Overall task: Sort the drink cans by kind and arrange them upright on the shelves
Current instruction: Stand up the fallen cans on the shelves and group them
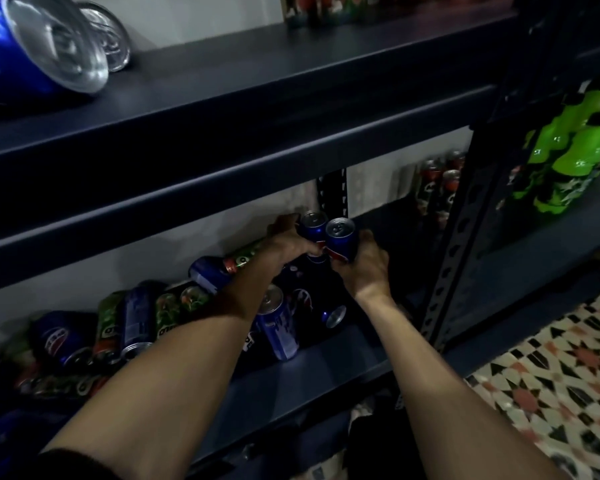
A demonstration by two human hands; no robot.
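Near the frame's centre, the left hand (288, 242) and right hand (364, 261) each had fingers wrapped around an upright blue can (340, 239) above the lower shelf (326, 372). The toppled cans (136, 320) lying lower left could have rolled if the forearms had brushed them.

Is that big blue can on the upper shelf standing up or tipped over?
Tipped over. The blue can lies on its side on the upper shelf, its silver end facing outward.

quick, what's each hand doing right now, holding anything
Left hand: closed around an upright blue metal drink can at the back of the lower shelf.
Right hand: closed around a second upright blue metal drink can beside it.
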